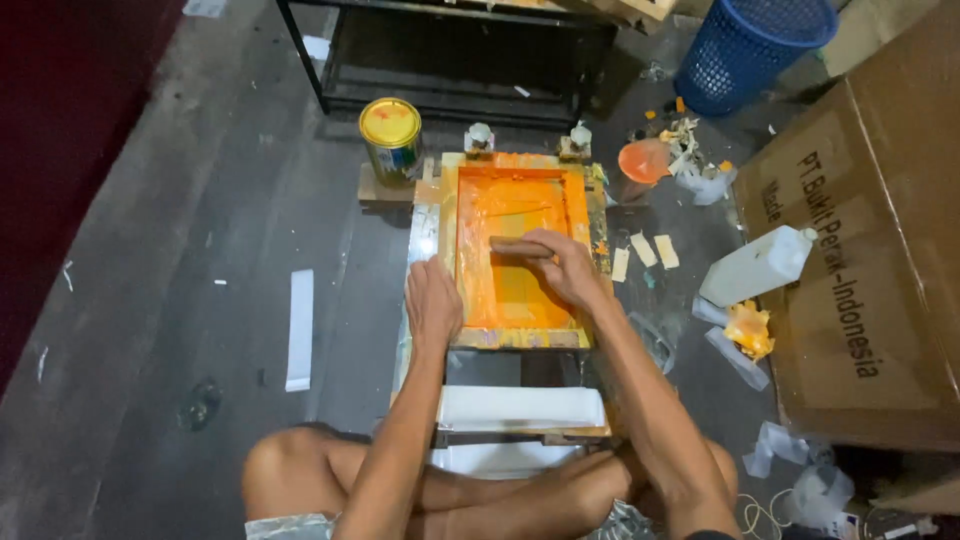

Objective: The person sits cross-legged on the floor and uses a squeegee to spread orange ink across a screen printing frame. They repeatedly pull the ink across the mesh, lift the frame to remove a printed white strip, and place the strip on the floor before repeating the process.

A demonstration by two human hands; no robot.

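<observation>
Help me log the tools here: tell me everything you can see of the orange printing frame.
The printing frame is a rectangular wooden screen, its mesh and inner edges coated in wet-looking orange ink, its rim smeared yellow and orange. It lies flat on a low base on the grey floor, with two clamps at its far edge. The left hand presses its left rim; the right hand holds a squeegee on the mesh.

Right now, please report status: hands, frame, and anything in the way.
Left hand flat on left edge of orange printing frame. Right hand on squeegee inside frame. Paint can beside far left corner, apart. Nothing blocking.
</observation>
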